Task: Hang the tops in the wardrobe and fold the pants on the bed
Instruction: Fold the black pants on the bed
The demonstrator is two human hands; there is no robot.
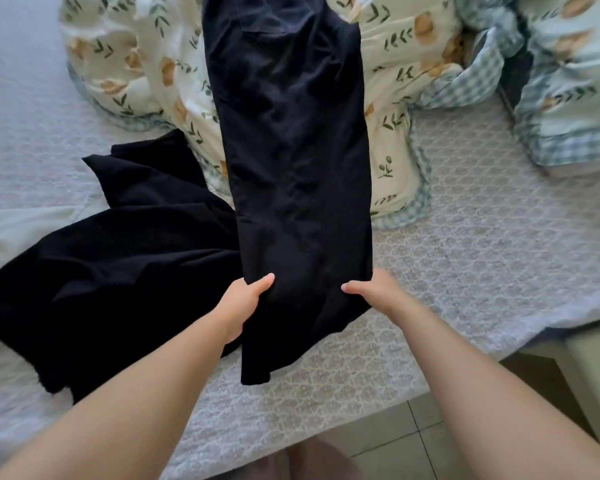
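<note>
Black pants (291, 150) lie lengthwise across the bed, legs together, waist at the far end over the quilt, hems near the bed's front edge. My left hand (245, 303) grips the left edge of the legs close to the hems, thumb on top. My right hand (374, 289) grips the right edge at the same height, its fingers under the cloth. A second black garment (118, 258) lies crumpled to the left, partly under the pants.
A floral quilt with checked trim (402, 98) is bunched at the back of the bed. The patterned white bedspread (482, 244) is bare on the right. Tiled floor (402, 445) and a pale piece of furniture (589, 372) sit at lower right.
</note>
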